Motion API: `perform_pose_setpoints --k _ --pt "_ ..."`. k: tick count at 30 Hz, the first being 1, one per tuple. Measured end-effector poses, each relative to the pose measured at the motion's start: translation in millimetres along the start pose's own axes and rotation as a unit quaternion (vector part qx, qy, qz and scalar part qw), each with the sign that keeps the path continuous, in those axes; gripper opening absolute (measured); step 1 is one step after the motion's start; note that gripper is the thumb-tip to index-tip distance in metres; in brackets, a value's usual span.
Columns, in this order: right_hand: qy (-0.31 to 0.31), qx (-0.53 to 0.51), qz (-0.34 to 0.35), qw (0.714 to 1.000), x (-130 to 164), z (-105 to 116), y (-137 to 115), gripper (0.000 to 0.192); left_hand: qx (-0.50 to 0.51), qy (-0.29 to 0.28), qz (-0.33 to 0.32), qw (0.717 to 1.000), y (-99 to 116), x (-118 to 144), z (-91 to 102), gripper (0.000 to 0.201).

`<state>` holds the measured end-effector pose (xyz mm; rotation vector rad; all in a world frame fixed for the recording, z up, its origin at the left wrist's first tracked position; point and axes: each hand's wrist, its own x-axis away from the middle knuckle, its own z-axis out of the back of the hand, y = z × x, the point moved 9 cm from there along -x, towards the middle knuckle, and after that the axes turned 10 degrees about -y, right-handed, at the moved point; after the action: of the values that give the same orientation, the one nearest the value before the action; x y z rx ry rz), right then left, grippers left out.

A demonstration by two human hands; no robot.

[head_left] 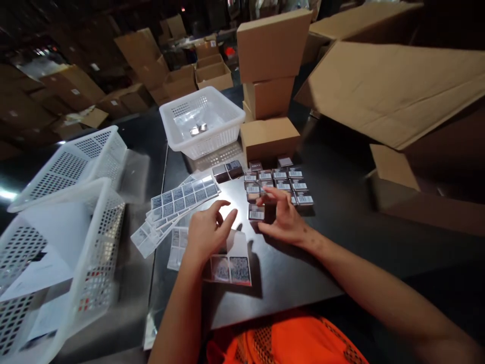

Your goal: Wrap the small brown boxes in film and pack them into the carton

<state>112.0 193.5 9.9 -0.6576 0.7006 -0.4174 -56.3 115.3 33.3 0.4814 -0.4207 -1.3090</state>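
Room: a dim storeroom with many cardboard boxes [271, 48] stacked behind a dark table [341, 237].
Table: white plastic baskets stand on it, one at the far middle [202, 121] and two at the left edge [56, 253].
Small boxes: a group of dark small boxes [282, 182] with white barcode labels lies in rows, just beyond the right hand.
Sticker sheets: a fan of sticker sheets [182, 199] lies left of the hands; one more sheet [233, 265] lies under the left hand.
Left hand [206, 235]: it rests on that sheet, fingers loosely curled and narrow, gripping nothing that I can see.
Right hand [282, 217]: fingers half open, touching one small box [256, 212] set apart from the rows.
Step, as I judge: labelling the small boxes, one at a time.
Next move calls for: peeling one sticker cleanly and placing it straight on the box.
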Motion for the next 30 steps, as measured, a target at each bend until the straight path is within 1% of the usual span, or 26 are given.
perform_pose_setpoints --k 1,2,3,5,6,7,8,9,11,12,13,14,15,16,17,18,19,20,21,22,23,24,26,27,28,30 --pt "0.016 -0.065 -0.027 0.997 0.4 2.6 2.8 0.086 -0.017 0.009 -0.007 1.000 2.7 1.6 0.9 0.035" --pt "0.030 -0.142 -0.061 0.987 1.0 4.1 7.1 0.091 -0.024 0.016 -0.021 0.999 5.8 3.3 1.0 0.034" --pt "0.042 -0.232 -0.099 0.967 2.1 3.7 12.6 0.094 -0.021 0.019 -0.038 0.999 8.3 4.9 0.4 0.035" --pt "0.055 -0.382 -0.157 0.909 4.4 -1.9 20.4 0.094 0.009 0.013 -0.059 0.998 9.4 6.9 -3.0 0.038" --pt "0.056 -0.417 -0.166 0.892 4.5 -3.8 20.8 0.092 0.030 0.008 -0.061 0.998 8.1 7.2 -5.0 0.039" --pt "0.058 -0.428 -0.162 0.887 4.1 -3.9 20.1 0.090 0.053 0.000 -0.058 0.997 6.2 7.1 -7.4 0.040" --pt "0.070 -0.410 -0.137 0.899 3.2 0.2 17.4 0.088 0.081 -0.009 -0.053 0.995 3.8 6.7 -10.1 0.040" --pt "0.092 -0.372 -0.096 0.919 2.9 7.2 13.0 0.086 0.114 -0.019 -0.047 0.992 1.4 6.2 -13.4 0.039" --pt "0.148 -0.262 0.013 0.954 6.5 22.5 -1.9 0.083 0.194 -0.053 -0.036 0.979 -2.3 5.5 -23.1 0.041" --pt "0.167 -0.208 0.071 0.961 10.0 27.2 -11.4 0.083 0.238 -0.074 -0.033 0.968 -3.0 5.7 -29.1 0.048" --pt "0.170 -0.165 0.124 0.964 13.3 28.4 -20.6 0.081 0.278 -0.092 -0.032 0.956 -3.2 6.2 -35.1 0.058" --pt "0.154 -0.135 0.172 0.963 15.4 26.3 -29.6 0.074 0.307 -0.106 -0.030 0.945 -3.2 7.1 -40.6 0.067" --pt "0.124 -0.116 0.214 0.962 16.6 22.3 -38.1 0.063 0.325 -0.114 -0.027 0.938 -3.4 8.2 -45.1 0.072" --pt "0.091 -0.098 0.252 0.958 18.1 18.2 -46.7 0.050 0.335 -0.113 -0.022 0.935 -4.3 9.1 -47.8 0.073" --pt "0.062 -0.087 0.275 0.955 19.1 15.1 -53.3 0.040 0.338 -0.102 -0.016 0.935 -5.8 10.0 -48.7 0.068" --pt "0.041 -0.082 0.284 0.954 19.3 14.2 -58.0 0.035 0.335 -0.087 -0.011 0.938 -7.2 10.6 -48.0 0.063" --pt "0.028 -0.078 0.282 0.956 19.1 15.0 -61.7 0.035 0.327 -0.067 -0.008 0.943 -8.6 11.1 -45.8 0.058" --pt "0.028 -0.081 0.265 0.960 18.1 18.7 -62.7 0.041 0.317 -0.045 -0.009 0.947 -9.6 11.4 -42.4 0.056" --pt "0.036 -0.097 0.233 0.967 16.2 24.2 -60.9 0.047 0.305 -0.025 -0.012 0.952 -10.0 11.7 -38.8 0.056" --pt "0.047 -0.125 0.192 0.972 14.0 30.6 -56.4 0.049 0.291 -0.011 -0.016 0.957 -10.0 11.9 -35.7 0.056" --pt "0.063 -0.166 0.145 0.974 12.3 37.1 -49.7 0.043 0.277 -0.004 -0.021 0.960 -9.5 11.9 -33.8 0.056" --pt "0.080 -0.212 0.103 0.968 11.5 43.1 -42.7 0.032 0.268 -0.002 -0.029 0.963 -8.3 11.9 -33.1 0.056" --pt "0.108 -0.304 0.034 0.946 10.9 50.4 -29.3 0.011 0.256 -0.017 -0.046 0.965 -4.2 12.1 -35.9 0.055" --pt "0.110 -0.335 0.000 0.936 10.3 50.5 -23.2 0.007 0.248 -0.029 -0.052 0.967 -2.0 12.5 -39.0 0.055" --pt "0.100 -0.358 -0.038 0.928 9.6 47.7 -17.2 0.008 0.238 -0.042 -0.056 0.969 -0.1 13.1 -42.6 0.054" --pt "0.046 -0.389 -0.130 0.911 9.7 34.2 -5.5 0.013 0.217 -0.062 -0.056 0.973 2.1 14.5 -49.7 0.053"
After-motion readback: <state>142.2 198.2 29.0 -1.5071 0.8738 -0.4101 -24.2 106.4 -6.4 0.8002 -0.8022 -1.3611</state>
